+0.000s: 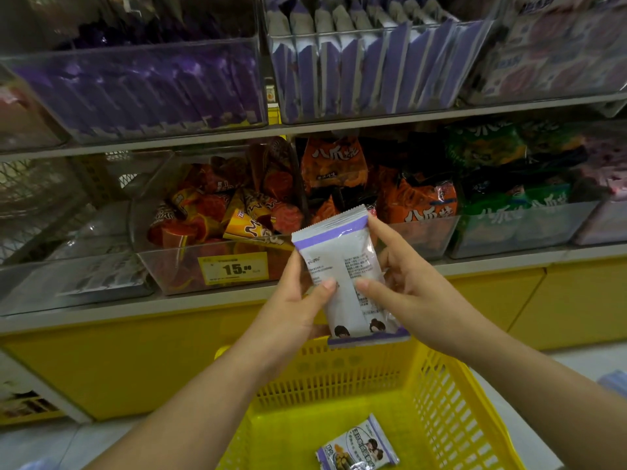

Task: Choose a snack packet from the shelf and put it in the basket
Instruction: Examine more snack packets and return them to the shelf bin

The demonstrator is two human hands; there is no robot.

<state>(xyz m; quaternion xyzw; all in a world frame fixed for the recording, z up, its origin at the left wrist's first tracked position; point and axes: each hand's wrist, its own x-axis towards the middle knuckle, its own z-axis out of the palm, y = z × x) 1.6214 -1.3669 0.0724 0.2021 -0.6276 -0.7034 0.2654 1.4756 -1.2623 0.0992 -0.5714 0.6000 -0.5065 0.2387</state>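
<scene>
Closest to me, low in view, is the yellow basket, open-topped, with one small purple-and-white packet lying flat on its floor.

Above its far rim I hold the snack packet in both hands. My left hand grips its left edge, thumb pressed on the printed face and fingers curled behind. My right hand pinches the right side, thumb on the face and index finger stretched up along the upper edge. Both hands are closed on it; neither is free.

The packet's long axis runs nearly upright, its top leaning a little to the left and its bottom seal hanging just over the basket's far rim. The basket lies straight below and towards me. I judge the coming move to be a short lowering towards my body and then letting go. Both hands are about equally near the basket, so either could carry the packet down alone.

Beyond my hands, the shelf holds clear bins: orange cone snacks behind a yellow price tag, and higher up a row of matching purple-and-white packets.
</scene>
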